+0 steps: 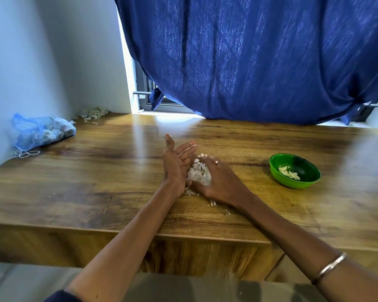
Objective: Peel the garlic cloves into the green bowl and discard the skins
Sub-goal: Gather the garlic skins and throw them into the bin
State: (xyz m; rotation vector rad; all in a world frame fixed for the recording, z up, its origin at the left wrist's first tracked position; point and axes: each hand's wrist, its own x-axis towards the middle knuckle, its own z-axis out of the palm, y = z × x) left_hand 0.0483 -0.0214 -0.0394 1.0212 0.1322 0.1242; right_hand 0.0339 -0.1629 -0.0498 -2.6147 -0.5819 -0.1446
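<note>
Left of the hands: bare wooden tabletop (85,171) lay open as far as the blue mesh bag (42,131) against the wall.
Right: round green plastic bowl (295,171) stood well apart.
Centre: white garlic skins (199,174) heaped between both hands.

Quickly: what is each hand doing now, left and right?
Left hand: open, fingers straight, set on edge against the garlic skins.
Right hand: open, cupped over the same pile of skins, gathering it.
</note>
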